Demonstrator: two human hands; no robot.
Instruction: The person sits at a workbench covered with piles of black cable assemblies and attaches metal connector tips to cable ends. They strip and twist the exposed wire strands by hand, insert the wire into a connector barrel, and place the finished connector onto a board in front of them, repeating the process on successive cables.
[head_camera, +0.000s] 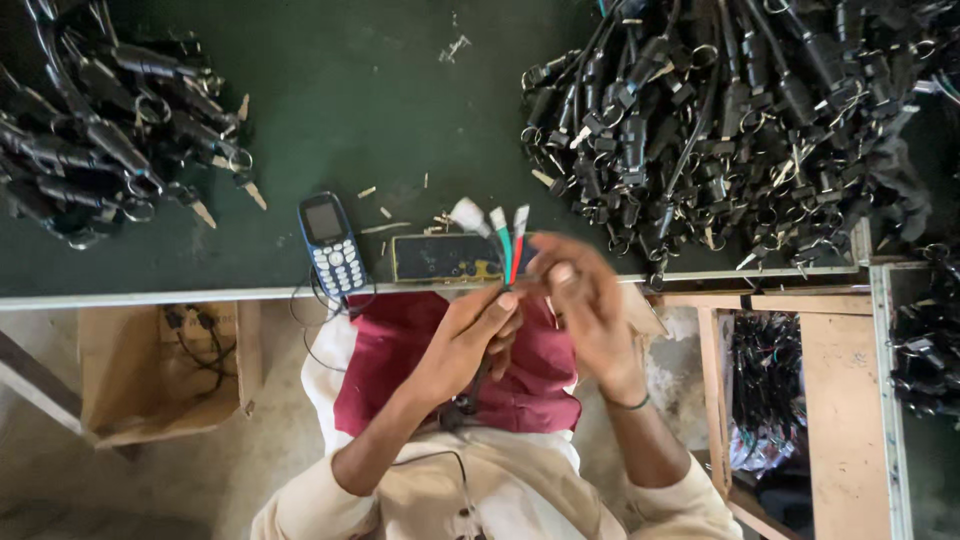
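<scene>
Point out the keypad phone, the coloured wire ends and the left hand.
keypad phone (331, 243), head view, on its keypad.
coloured wire ends (507, 243), head view, on the green wire.
left hand (472, 335), head view, back of hand.

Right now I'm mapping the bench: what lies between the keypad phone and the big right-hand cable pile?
In the head view, a small dark rectangular block and scattered wire scraps lie there.

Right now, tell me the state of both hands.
Left hand: closed, pinching a bundle of white, green and red wires with pale tips.
Right hand: motion-blurred at the same wires; grip cannot be told.
</scene>
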